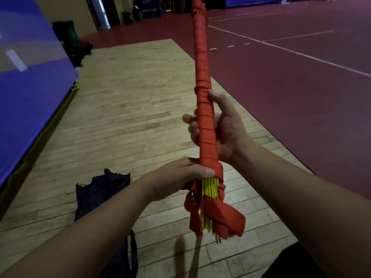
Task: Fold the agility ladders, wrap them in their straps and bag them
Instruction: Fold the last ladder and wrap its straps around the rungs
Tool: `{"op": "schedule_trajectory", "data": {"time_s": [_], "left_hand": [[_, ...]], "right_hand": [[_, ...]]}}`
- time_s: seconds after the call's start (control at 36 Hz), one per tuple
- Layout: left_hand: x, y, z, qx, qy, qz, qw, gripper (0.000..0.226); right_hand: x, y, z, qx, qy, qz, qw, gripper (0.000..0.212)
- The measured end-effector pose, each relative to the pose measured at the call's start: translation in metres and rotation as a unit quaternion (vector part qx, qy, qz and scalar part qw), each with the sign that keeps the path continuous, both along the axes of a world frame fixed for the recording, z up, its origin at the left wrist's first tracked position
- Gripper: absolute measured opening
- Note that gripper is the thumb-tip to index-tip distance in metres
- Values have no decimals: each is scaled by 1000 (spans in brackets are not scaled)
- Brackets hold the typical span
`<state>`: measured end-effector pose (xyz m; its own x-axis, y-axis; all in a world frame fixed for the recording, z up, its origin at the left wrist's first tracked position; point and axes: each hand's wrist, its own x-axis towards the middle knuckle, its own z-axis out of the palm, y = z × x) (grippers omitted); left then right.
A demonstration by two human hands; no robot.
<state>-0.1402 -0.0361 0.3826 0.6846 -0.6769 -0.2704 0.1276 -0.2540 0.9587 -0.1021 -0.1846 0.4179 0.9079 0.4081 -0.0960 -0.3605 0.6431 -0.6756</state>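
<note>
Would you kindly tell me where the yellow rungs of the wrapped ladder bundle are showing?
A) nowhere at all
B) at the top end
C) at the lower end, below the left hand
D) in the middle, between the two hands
C: the red strap covers the ladder bundle from its top down to the left hand, and the yellow rungs show only below that; the right hand grips the middle.
</note>
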Motion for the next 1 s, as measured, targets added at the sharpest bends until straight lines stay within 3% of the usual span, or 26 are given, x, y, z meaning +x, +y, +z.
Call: {"op": "schedule_trajectory", "data": {"time_s": [0.19, 0.25, 0.33, 0.42, 0.56, 0.61, 0.69, 0.75, 0.81, 0.89, 1.0], "left_hand": [[4, 9, 9, 97, 96, -50, 989, 49], [5, 13, 8, 127, 102, -47, 986, 42], [5, 11, 1, 172, 35, -15, 984, 34], [0, -2, -7, 217, -32, 4, 976, 35], [-8, -19, -19, 335, -206, 68, 917, 40], [-6, -18, -18, 305, -200, 87, 927, 32], [-3, -13, -7, 157, -116, 70, 978, 21], [-3, -8, -2, 35, -45, 33, 998, 28], [-5, -8, -1, -17, -7, -3, 1000, 35], [-8, -12, -6, -29, 11, 0, 999, 43], [-3, -10, -15, 44, 16, 55, 997, 77]], "right_hand": [[4, 3, -14, -162, -11, -47, 986, 27], [5, 2, -18, -207, -37, -63, 976, 26], [9, 3, -24, -234, -71, -134, 960, 24], [16, 2, -29, -264, -76, -217, 937, 36], [21, 3, -35, -294, -63, -260, 918, 32], [22, 3, -30, -265, -50, -245, 931, 30], [23, -1, -23, -150, -19, -185, 971, 51], [23, -2, -20, -61, 20, -138, 988, 54], [21, 0, -17, 1, 67, -70, 995, 48], [20, 6, -18, -4, 78, -1, 997, 50], [22, 6, -22, -77, 71, -26, 994, 47]]}}
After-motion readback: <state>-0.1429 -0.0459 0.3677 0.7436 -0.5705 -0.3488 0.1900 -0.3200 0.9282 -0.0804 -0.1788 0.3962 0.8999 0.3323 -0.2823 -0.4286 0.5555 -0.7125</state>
